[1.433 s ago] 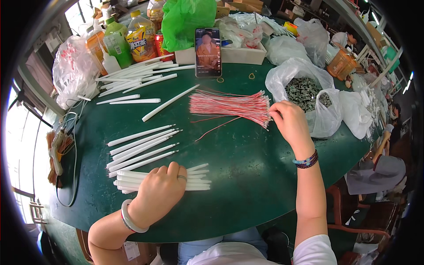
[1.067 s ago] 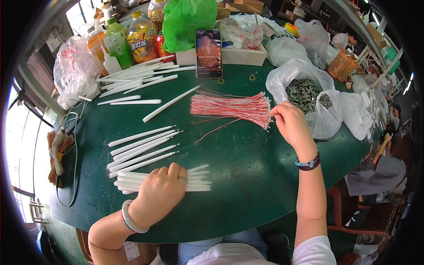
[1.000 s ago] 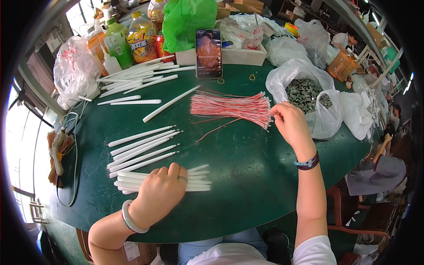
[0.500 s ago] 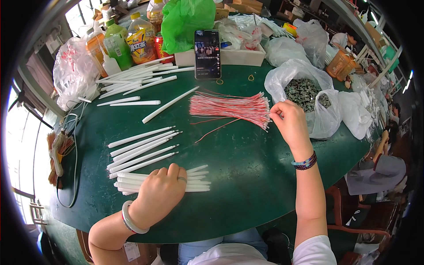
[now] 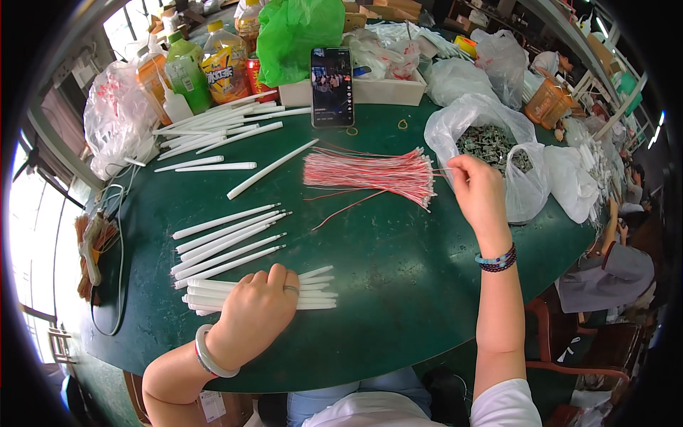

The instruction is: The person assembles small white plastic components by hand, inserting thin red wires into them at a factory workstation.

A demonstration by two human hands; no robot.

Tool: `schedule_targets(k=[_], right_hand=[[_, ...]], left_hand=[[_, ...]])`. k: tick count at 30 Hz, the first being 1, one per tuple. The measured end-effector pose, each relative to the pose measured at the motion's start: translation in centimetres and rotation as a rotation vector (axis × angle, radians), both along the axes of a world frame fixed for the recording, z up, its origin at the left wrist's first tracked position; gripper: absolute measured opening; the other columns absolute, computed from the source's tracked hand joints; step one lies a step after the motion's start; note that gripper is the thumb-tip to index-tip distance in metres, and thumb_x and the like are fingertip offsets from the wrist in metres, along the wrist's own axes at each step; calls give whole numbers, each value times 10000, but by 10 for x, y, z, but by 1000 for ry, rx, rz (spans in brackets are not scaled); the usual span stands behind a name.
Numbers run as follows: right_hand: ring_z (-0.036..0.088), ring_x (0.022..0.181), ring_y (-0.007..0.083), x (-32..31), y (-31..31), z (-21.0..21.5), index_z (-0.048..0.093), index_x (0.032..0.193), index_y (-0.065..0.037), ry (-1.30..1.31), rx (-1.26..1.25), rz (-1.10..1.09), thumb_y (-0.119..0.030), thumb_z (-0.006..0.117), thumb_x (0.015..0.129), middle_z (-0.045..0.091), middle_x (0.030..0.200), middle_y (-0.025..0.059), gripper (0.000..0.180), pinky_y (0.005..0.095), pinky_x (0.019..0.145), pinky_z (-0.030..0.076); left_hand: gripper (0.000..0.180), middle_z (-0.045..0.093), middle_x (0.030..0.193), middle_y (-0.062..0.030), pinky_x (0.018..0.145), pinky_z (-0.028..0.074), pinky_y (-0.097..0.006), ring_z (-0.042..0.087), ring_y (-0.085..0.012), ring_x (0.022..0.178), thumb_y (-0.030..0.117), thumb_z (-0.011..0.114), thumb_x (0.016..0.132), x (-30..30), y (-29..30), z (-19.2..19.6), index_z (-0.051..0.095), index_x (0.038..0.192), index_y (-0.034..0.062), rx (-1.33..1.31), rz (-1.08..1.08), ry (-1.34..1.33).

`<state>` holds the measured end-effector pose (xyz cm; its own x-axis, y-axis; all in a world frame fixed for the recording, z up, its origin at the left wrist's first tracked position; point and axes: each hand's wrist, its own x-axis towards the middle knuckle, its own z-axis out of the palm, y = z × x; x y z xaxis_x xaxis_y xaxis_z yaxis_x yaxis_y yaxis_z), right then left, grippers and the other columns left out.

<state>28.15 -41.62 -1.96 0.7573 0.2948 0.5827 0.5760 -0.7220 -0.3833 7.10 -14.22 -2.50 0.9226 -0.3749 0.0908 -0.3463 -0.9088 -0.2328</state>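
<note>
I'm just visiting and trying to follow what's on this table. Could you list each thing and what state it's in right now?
Left hand: palm down on the nearest white tubes.
Right hand: pinching the end of the red wires.
Red wires: lying flat, bundled side by side.
Phone: propped upright, screen lit.
Clear bag of small parts: open.
Green bottle: upright, capped.

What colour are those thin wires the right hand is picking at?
The wires are red and white, seen in the head view, where the right hand pinches their ends.
</note>
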Motion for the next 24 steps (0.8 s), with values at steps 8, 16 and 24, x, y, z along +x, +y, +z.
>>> schedule_targets(k=[8,16,24], right_hand=[[621,727,299,4,-5,-3,635,828,-24,4,-112,25,-44,642,793,640,799,124,40,395,657,490],[614,647,250,5,-14,9,601,842,-11,77,-38,96,-27,612,822,625,748,120,27,335,607,476],[622,656,317,13,-41,7,604,841,-27,178,-115,17,-59,594,835,639,750,154,34,370,611,484]], left_hand=[[287,495,774,-64,594,501,-270,574,-165,671,81,604,689,0,-1,0,580,944,-48,1,1,-2],[290,498,774,-64,593,501,-268,578,-162,673,82,603,697,1,-1,0,587,954,-51,-8,-4,9],[262,492,767,-62,579,497,-265,576,-160,657,80,606,691,1,-2,1,578,926,-32,5,-1,-6]])
